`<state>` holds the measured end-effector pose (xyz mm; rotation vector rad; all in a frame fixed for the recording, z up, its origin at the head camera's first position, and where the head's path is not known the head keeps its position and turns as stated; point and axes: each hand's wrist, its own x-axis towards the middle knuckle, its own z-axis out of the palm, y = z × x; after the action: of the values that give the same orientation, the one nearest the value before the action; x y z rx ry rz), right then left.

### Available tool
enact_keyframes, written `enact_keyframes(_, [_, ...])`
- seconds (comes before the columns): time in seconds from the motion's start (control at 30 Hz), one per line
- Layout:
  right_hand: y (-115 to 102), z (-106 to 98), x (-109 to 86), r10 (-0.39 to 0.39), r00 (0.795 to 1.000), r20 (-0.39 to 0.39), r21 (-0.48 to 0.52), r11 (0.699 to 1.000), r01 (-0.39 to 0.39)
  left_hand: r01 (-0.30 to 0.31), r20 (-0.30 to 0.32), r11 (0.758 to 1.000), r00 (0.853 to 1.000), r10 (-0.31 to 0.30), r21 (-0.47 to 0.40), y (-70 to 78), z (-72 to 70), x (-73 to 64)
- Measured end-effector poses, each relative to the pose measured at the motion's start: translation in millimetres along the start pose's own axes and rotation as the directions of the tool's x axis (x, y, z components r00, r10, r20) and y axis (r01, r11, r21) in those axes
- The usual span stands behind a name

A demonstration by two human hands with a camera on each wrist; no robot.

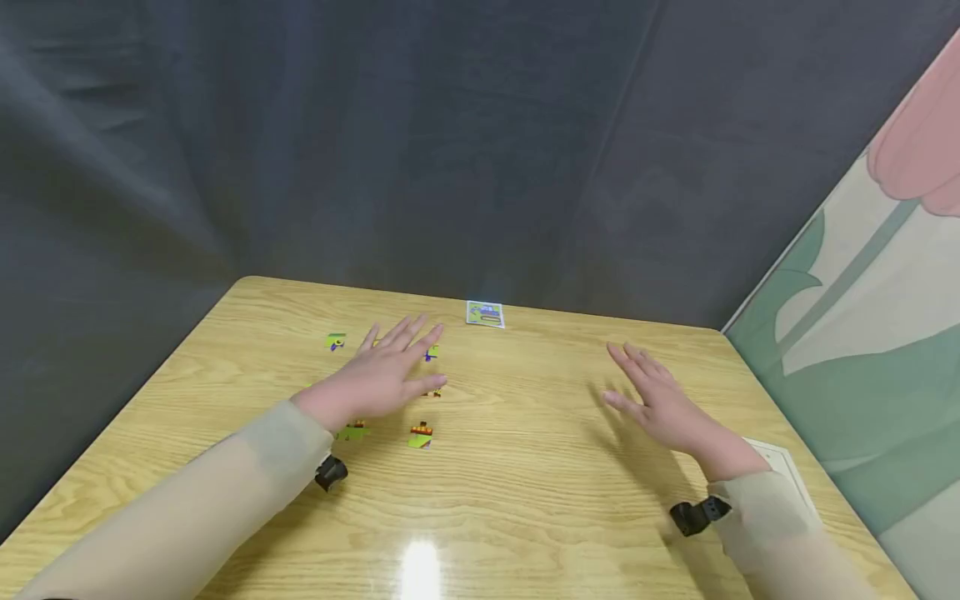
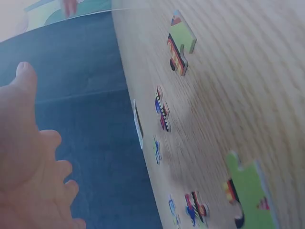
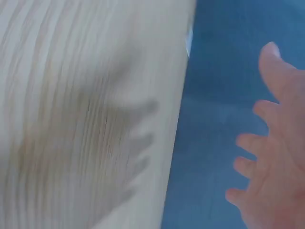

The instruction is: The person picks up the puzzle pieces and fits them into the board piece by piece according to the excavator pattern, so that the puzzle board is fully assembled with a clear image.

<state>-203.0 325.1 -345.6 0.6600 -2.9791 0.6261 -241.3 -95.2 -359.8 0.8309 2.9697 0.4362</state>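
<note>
My left hand point(image 1: 378, 377) hovers above several small puzzle pieces on the left part of the table, fingers spread and nothing held. One green piece with a red and yellow pattern point(image 1: 421, 435) lies nearest the table's middle, and a green piece point(image 1: 336, 341) lies beyond the fingers to the left. Other pieces are partly hidden under the hand; the left wrist view shows a large green piece point(image 2: 251, 195) and a checkered one point(image 2: 162, 109), set apart from each other. Over the right part of the table, my right hand point(image 1: 660, 404) is raised with extended fingers, holding nothing, its shadow below.
A small picture card point(image 1: 485, 314) lies at the table's far edge. Partly behind the right forearm is a white flat object point(image 1: 780, 462) by the right edge. Dark curtain point(image 1: 465, 150) hangs behind the wooden table point(image 1: 510, 492); a flower-patterned panel point(image 1: 885, 350) stands at right.
</note>
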Motion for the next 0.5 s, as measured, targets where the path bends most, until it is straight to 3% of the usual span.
enact_keyframes(0.23, [46, -27, -44.3, 0.171, 0.985, 0.019, 0.173, 0.97, -0.172, -0.028, -0.013, 0.997, 1.0, 0.027, -0.07, -13.0, -8.6, -22.4])
enact_keyframes(0.37, [78, -41, -80.0, 0.229, 0.973, 0.001, 0.13, 0.965, -0.228, -0.007, -0.016, 0.995, 1.0, 0.005, -0.095, -24.0, -12.9, -37.3])
enact_keyframes(0.5, [107, -52, -114.7, 0.325, 0.946, 0.019, 0.059, 0.944, -0.326, 0.017, -0.017, 0.988, 1.0, -0.02, -0.156, -37.4, -15.9, -50.3])
